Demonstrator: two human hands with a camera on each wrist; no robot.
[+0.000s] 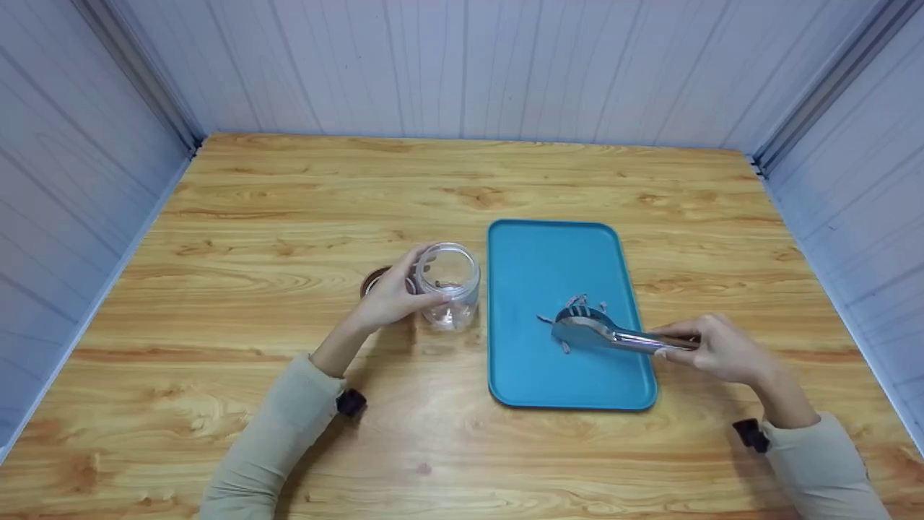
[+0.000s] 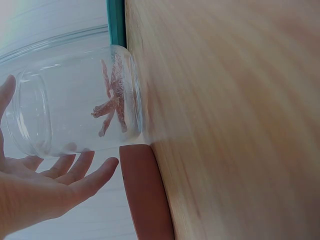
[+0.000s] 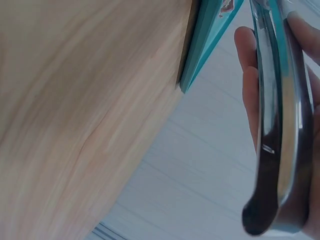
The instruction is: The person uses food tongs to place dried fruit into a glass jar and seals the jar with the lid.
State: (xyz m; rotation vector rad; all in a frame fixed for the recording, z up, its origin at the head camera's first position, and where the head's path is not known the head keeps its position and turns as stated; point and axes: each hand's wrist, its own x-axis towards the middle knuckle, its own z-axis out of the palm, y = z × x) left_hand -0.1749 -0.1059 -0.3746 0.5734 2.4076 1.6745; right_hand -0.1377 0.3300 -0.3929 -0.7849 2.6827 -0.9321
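My left hand (image 1: 393,296) holds a clear open-topped jar (image 1: 456,307) around its upper part, fingers on one side and thumb near the rim. Inside the jar, at the bottom, lie several reddish-brown dried strips (image 2: 116,97). My right hand (image 1: 729,352) grips the handles of metal tongs (image 1: 635,339), squeezed close together. The broad head of the tongs is low over a blue tray (image 1: 541,253), at a small cluster of similar strips (image 1: 576,300). The head partly hides these strips.
A round brown lid (image 1: 372,280) lies left of the jar, partly behind my left hand. The tray stands just right of the jar on the wooden table (image 1: 325,195). Pale panel walls (image 1: 462,72) enclose the table at the back and sides.
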